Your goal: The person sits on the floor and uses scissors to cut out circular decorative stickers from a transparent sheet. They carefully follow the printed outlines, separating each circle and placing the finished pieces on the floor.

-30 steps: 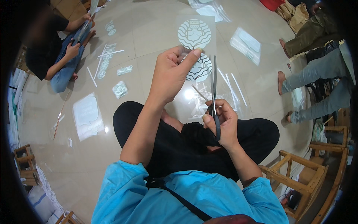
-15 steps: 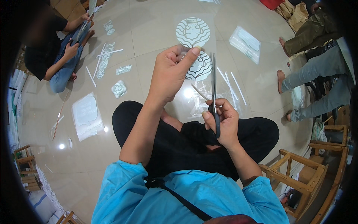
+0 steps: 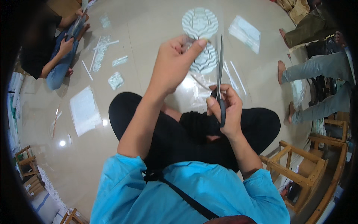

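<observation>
My left hand (image 3: 179,61) pinches a clear plastic sheet between thumb and fingers. On that sheet are two round wavy-lined designs, the upper round design (image 3: 199,23) and a lower one partly covered by my thumb. My right hand (image 3: 227,106) is closed round dark-handled scissors (image 3: 220,69). Their long blades point away from me, close together along the sheet's right edge; whether they touch it I cannot tell. A thin curled strip (image 3: 199,81) hangs left of the scissors. Below it, clear plastic scraps (image 3: 194,98) lie on the floor before my crossed legs.
Stacked clear-wrapped sheets (image 3: 245,33) lie at the far right, a similar stack (image 3: 85,111) at the left. Small cut pieces (image 3: 115,81) and white strips (image 3: 87,70) are on the tiles. Another person (image 3: 56,71) sits at left with scissors. Bare feet (image 3: 281,71) and a wooden stool (image 3: 294,164) are at right.
The sheet, both hands and the scissors have shifted slightly right in the picture. The floor things sit a little higher and further left as the view moves. Both holds stay the same.
</observation>
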The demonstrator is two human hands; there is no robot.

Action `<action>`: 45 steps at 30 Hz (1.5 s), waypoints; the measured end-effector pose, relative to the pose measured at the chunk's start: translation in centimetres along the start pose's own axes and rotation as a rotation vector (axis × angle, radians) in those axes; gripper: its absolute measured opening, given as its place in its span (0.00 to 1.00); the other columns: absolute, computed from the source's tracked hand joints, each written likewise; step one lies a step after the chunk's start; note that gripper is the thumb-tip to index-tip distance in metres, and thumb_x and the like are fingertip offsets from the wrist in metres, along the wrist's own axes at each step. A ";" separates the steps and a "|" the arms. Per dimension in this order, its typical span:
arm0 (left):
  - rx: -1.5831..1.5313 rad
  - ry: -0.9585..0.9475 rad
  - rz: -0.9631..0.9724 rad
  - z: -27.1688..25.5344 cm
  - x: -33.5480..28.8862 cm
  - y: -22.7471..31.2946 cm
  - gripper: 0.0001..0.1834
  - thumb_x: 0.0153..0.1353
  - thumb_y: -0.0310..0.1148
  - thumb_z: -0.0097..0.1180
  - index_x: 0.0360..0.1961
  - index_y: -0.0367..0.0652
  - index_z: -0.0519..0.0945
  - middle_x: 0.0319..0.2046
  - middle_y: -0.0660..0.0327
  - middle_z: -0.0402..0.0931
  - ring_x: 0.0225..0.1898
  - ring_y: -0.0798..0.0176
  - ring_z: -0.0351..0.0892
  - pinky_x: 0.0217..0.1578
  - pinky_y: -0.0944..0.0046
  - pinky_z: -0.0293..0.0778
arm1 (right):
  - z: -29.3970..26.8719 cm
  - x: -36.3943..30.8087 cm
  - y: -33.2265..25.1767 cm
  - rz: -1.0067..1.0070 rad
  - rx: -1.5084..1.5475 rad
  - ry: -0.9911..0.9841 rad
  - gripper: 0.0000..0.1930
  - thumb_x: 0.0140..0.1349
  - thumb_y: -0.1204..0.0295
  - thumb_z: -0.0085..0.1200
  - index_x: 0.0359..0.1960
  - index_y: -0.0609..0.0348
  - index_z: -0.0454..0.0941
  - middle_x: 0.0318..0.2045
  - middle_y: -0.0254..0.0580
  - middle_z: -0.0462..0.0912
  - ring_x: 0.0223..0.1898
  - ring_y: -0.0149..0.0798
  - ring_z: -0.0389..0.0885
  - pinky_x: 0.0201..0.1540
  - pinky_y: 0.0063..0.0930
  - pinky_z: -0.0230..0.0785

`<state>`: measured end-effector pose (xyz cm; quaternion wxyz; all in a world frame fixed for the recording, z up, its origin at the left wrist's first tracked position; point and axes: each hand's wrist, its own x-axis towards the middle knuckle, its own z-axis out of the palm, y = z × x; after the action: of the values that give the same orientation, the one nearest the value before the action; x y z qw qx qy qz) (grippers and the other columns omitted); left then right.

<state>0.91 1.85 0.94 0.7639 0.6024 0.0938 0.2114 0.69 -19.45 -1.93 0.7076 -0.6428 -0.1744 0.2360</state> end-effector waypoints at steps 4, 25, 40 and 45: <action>0.006 -0.001 -0.009 0.0 -0.5 -0.2 0.16 0.73 0.39 0.65 0.38 0.33 0.86 0.24 0.74 0.75 0.25 0.83 0.65 0.24 0.75 0.60 | 0.0 -0.1 0.1 0.027 -0.026 0.018 0.18 0.66 0.75 0.70 0.52 0.67 0.77 0.28 0.35 0.83 0.24 0.21 0.78 0.27 0.14 0.67; -0.070 -0.123 -0.127 1.1 -1.2 0.0 0.16 0.74 0.35 0.63 0.51 0.29 0.84 0.37 0.59 0.88 0.35 0.75 0.85 0.38 0.73 0.80 | -0.1 0.3 -0.5 -0.005 -0.037 0.066 0.13 0.69 0.78 0.64 0.51 0.68 0.77 0.27 0.35 0.81 0.21 0.23 0.77 0.25 0.16 0.67; -0.265 -0.060 -0.060 1.1 -1.1 1.3 0.15 0.76 0.32 0.60 0.53 0.28 0.83 0.39 0.57 0.90 0.38 0.75 0.85 0.40 0.72 0.81 | 0.0 0.1 -0.2 -0.025 -0.028 0.049 0.13 0.68 0.81 0.63 0.50 0.68 0.76 0.28 0.36 0.82 0.21 0.23 0.77 0.25 0.16 0.68; -0.208 -0.100 -0.074 1.2 -1.3 1.1 0.15 0.76 0.32 0.60 0.52 0.28 0.83 0.39 0.58 0.89 0.37 0.76 0.84 0.40 0.73 0.80 | -0.5 0.5 -0.2 -0.045 0.023 0.052 0.14 0.66 0.81 0.65 0.50 0.66 0.75 0.30 0.38 0.84 0.24 0.22 0.80 0.27 0.15 0.71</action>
<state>-0.01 0.41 2.19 0.8333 0.5258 0.0551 0.1614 1.35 -19.59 -1.81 0.7244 -0.6365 -0.1674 0.2051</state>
